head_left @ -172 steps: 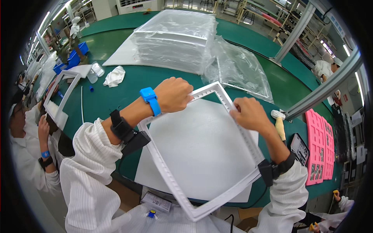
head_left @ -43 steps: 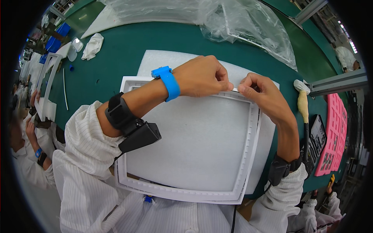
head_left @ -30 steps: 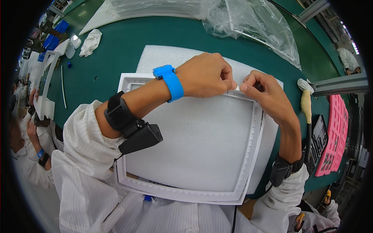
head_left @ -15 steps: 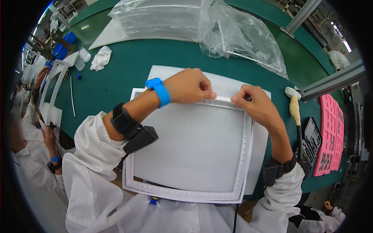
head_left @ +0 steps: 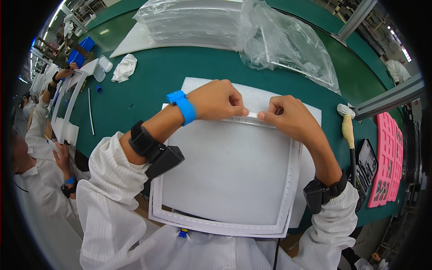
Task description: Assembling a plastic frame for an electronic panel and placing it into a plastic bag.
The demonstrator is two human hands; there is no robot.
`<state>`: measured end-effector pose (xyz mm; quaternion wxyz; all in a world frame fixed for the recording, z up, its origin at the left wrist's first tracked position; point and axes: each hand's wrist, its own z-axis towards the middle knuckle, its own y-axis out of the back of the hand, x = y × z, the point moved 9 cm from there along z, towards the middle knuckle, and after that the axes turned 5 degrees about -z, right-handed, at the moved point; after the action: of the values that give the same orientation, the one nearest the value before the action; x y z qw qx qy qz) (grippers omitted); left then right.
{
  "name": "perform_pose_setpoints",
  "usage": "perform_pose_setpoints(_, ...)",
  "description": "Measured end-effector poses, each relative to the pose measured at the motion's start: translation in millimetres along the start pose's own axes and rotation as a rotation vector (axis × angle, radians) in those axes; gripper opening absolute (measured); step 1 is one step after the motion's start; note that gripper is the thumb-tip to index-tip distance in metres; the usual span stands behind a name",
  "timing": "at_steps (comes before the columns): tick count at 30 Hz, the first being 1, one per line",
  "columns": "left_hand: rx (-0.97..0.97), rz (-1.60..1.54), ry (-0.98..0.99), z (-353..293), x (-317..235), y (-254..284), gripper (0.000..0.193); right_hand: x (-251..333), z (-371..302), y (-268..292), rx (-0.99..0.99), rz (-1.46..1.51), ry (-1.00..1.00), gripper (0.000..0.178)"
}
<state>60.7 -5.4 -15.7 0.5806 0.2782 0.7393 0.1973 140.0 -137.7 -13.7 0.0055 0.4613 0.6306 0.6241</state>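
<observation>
Wht frame [head_left: 290, 184] lies over wht foam sheet [head_left: 225, 171] on grn counter [head_left: 162, 63]. L hand [head_left: 217, 100] & R hand [head_left: 291, 116] just beside each other at frame's far bar — fingers of each pressed together, thumb to forefinger; any small pc. btwn. too hidden to tell. Plastic-wrapped stack [head_left: 191, 27] at far side; wht cloth [head_left: 125, 68] to its L.

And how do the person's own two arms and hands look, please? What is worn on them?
Both the left hand and the right hand are ungloved. The loose sleeves are white with fine stripes, bunched up the forearms. Each forearm wears a black strap with a boxy black device. Only the left wrist has a bright blue band.
</observation>
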Motion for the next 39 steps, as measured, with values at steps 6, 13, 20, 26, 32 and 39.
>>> perform_pose_setpoints(6, -0.058, -0.019, 0.002, -22.5, 29.8, 15.7, 0.035, 3.4, -1.8, -0.5, -0.015, -0.035, -0.010, 0.037)
perform_pose_setpoints(13, -0.056, -0.041, 0.044, -20.8, 31.7, 15.0, 0.032, 41.1, 16.5, -17.0, 0.015, -0.243, 0.080, 0.044)
perform_pose_setpoints(20, -0.027, 0.015, 0.115, -20.4, 25.4, 15.8, 0.036, 45.0, 28.0, -21.7, 0.097, -0.159, 0.008, 0.046)
perform_pose_setpoints(26, -0.104, -0.028, 0.056, -23.8, 26.4, 15.5, 0.036, 30.0, 24.4, -14.9, 0.117, -0.136, -0.006, 0.042)
perform_pose_setpoints(32, -0.014, 0.031, 0.101, -21.6, 15.2, 16.5, 0.033, -7.4, -3.4, 19.6, 0.032, -0.147, -0.084, 0.035)
perform_pose_setpoints(39, -0.083, 0.155, -0.217, -11.1, -9.0, -7.0, 0.027, -48.7, -53.3, 50.6, -0.340, -0.150, -0.004, 0.030)
